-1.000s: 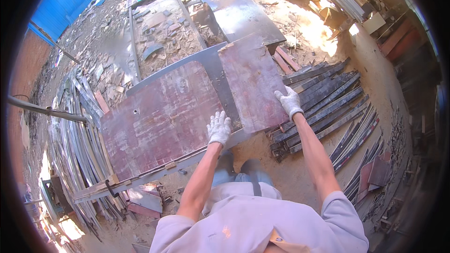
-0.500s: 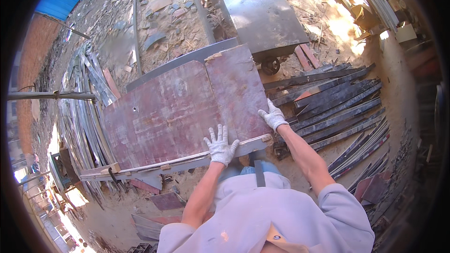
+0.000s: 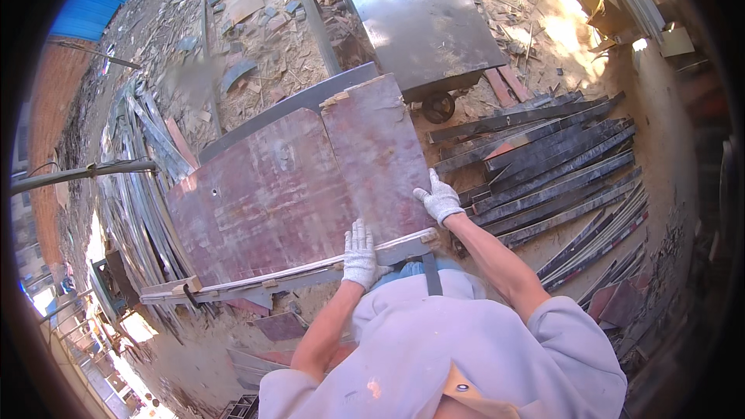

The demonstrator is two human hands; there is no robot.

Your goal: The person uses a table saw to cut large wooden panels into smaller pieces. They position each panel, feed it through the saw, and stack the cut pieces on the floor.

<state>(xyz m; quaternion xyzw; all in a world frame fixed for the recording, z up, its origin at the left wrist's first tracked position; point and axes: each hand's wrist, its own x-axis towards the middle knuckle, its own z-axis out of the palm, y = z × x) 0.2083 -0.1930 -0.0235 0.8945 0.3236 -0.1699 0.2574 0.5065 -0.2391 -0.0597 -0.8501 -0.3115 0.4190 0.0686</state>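
Two worn reddish-brown wooden boards lie side by side on a metal-edged bench: a wide board [image 3: 256,194] at left and a narrower board [image 3: 375,147] with a ragged far end at right. My left hand [image 3: 360,254], in a whitish work glove, rests flat near the front edge with its fingers straight. At the narrower board's right edge is my gloved right hand [image 3: 440,198], thumb spread from the stretched fingers and touching that edge. A pale strip [image 3: 310,265] runs along the front of the boards.
Dark wooden battens [image 3: 559,159] are piled at right. A dark metal-topped table [image 3: 427,23] with a wheel [image 3: 438,106] stands beyond the bench. Long strips [image 3: 143,186] lie at left below a horizontal pole [image 3: 85,172]. Wood scraps [image 3: 256,39] litter the far ground.
The narrower board and my right hand have shifted slightly left. My left hand has moved a little nearer and its fingers, spread before, are now together.
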